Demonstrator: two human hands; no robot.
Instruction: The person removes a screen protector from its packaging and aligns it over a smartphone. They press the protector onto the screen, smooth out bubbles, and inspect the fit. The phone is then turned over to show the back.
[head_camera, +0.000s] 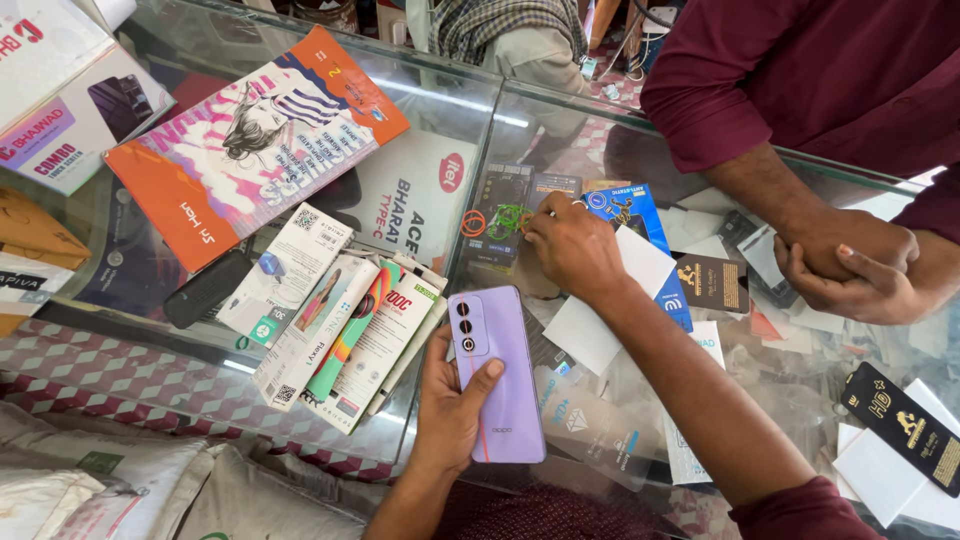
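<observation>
My left hand (450, 405) covers the lower left edge of the lilac phone (497, 372), and the palm side of that hand is out of sight. My right hand (572, 245) hides its own fingertips and part of the green rubber bands (510, 217), so the grip there cannot be judged. Both my forearms are cut off by the bottom edge. Across the glass surface (440, 110), the other person's clasped hands (850, 265) conceal each other's palms, and that person's sleeve (800, 70) runs out at the top edge. The white box (55, 95) is cropped at the left edge.
</observation>
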